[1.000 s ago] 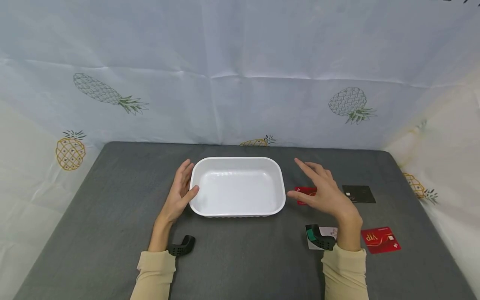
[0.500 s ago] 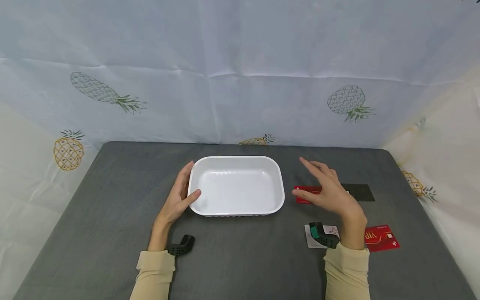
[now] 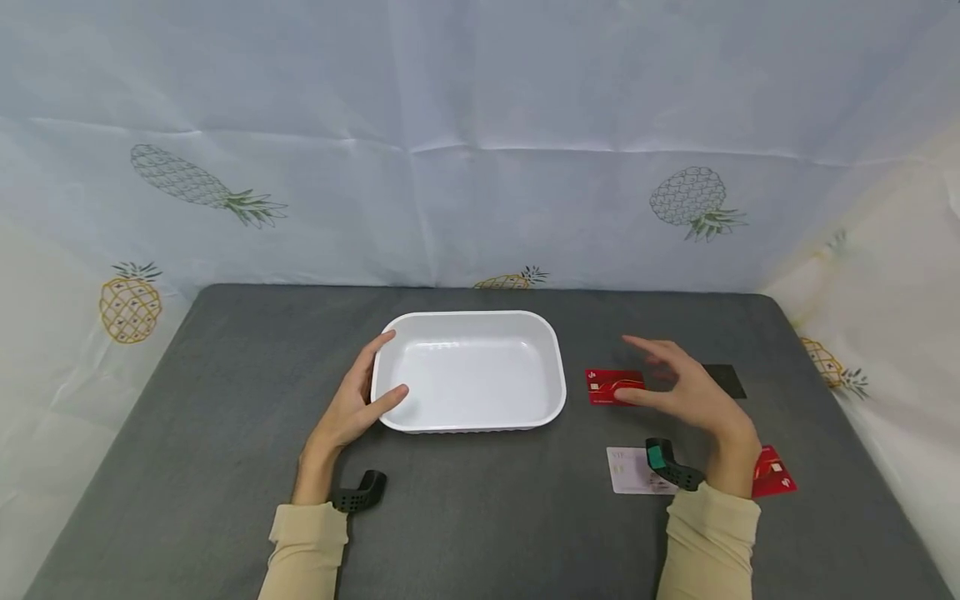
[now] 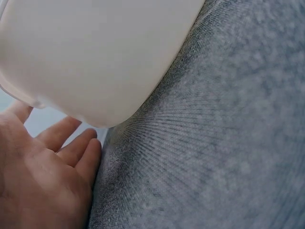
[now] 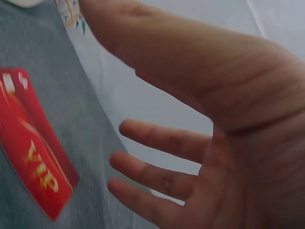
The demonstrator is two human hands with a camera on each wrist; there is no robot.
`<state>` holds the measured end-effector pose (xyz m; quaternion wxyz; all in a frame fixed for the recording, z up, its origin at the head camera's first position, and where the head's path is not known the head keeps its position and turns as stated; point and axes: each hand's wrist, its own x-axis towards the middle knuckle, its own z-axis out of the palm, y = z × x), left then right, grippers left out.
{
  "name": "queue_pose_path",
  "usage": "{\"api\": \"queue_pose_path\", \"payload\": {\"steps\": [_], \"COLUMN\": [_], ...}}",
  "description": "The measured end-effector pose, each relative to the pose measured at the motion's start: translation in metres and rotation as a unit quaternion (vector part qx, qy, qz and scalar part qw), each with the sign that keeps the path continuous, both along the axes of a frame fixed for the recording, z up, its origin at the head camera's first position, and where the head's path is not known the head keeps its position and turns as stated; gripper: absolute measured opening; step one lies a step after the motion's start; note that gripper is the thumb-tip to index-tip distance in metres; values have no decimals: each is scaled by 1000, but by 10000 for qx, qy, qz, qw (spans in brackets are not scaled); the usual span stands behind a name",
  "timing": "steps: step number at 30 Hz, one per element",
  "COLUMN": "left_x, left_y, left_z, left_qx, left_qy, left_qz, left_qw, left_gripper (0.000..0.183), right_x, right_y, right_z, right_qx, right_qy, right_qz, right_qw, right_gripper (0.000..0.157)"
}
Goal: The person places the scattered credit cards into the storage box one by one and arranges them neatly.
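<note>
In the head view a white rectangular tray [image 3: 468,375] sits on the grey table. My left hand [image 3: 351,408] holds its left end, thumb over the rim and fingers along the outer side. The left wrist view has that hand [image 4: 45,171] beside the tray's wall [image 4: 95,57], its thumb out of sight. My right hand [image 3: 693,392] hovers with fingers spread and nothing in it, its thumb above a red bank-style card [image 3: 603,382]. In the right wrist view the red card [image 5: 35,148] reads VIP and lies apart from the fingertips.
A black card [image 3: 726,381] lies behind the right hand, partly hidden. Nearer, a pale card [image 3: 630,471] and another red card [image 3: 772,475] are partly covered by the right wrist and its black band. A pineapple-print cloth [image 3: 450,208] hangs behind the table.
My right hand has moved right, away from the tray, and slightly nearer, uncovering more of the far red card. The left thumb reaches further over the rim. The tray stays in place.
</note>
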<state>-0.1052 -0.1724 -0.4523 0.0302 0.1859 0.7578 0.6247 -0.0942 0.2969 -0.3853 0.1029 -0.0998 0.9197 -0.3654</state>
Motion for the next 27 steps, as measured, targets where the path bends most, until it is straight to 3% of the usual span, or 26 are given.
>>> {"api": "queue_pose_path", "payload": {"steps": [15, 27], "left_x": [-2, -5], "left_y": [0, 1], "left_z": [-2, -1], "left_qx": [-148, -107], "left_qy": [-50, -138], "left_qz": [161, 184], "left_qw": [9997, 9997], "left_gripper": [73, 72], "right_x": [-2, -3], "right_y": [20, 17], "right_z": [-20, -22], "right_qx": [-179, 18], "right_qy": [-484, -1072], "right_qz": [47, -42], "right_qw": [9987, 9942], "right_gripper": [68, 80]}}
